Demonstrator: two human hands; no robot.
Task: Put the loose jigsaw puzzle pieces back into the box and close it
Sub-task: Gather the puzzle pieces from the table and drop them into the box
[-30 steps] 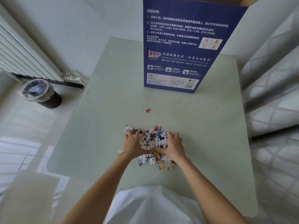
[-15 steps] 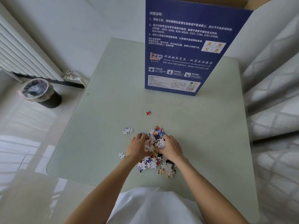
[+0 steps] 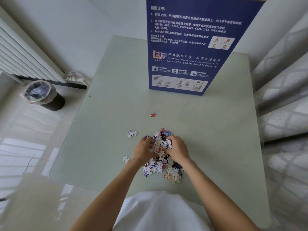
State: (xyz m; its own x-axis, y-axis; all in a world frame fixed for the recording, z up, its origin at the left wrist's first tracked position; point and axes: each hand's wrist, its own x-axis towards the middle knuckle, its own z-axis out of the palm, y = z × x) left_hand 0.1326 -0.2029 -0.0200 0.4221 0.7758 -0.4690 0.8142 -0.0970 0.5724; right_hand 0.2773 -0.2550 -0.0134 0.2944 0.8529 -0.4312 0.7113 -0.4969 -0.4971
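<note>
Both hands, left hand (image 3: 144, 150) and right hand (image 3: 177, 149), curl around a scoop of puzzle pieces (image 3: 160, 144) near the table's (image 3: 216, 130) front edge; nothing visibly boxed, box (image 3: 188, 47) standing at the far edge, strays remaining.

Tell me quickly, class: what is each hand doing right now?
Left hand: fingers curled, gripping the heap of loose multicoloured cardboard jigsaw pieces.
Right hand: fingers curled, gripping the same heap from the other side.

matt cardboard box (image 3: 191, 47); smooth glossy table (image 3: 108, 130).
</note>
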